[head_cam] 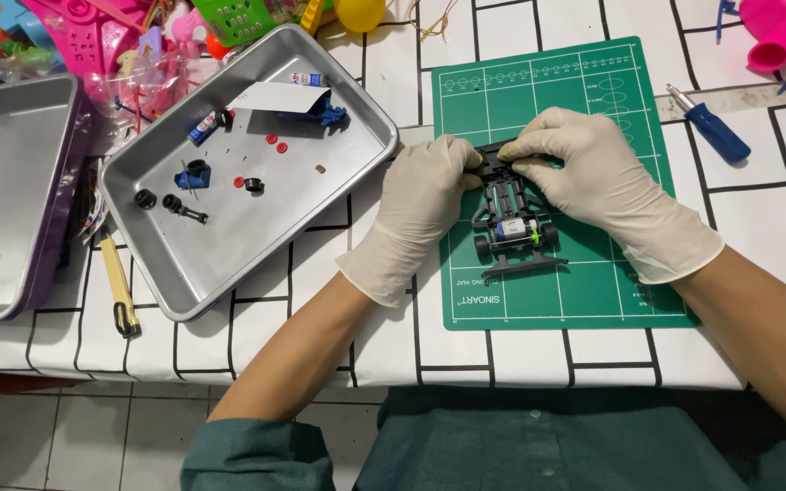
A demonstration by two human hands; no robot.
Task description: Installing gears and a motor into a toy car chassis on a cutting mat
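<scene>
A small black toy car chassis with black wheels and a white-and-green motor part lies on a green cutting mat. My left hand, in a white glove, grips the chassis's far left end. My right hand, also gloved, pinches the far end of the same chassis from the right. The fingertips of both hands meet over its front part and hide it.
A metal tray left of the mat holds small black wheels, red washers, blue parts and a white card. A second tray sits at far left. A blue-handled screwdriver lies right of the mat, a yellow-handled tool by the tray. Colourful toys crowd the back.
</scene>
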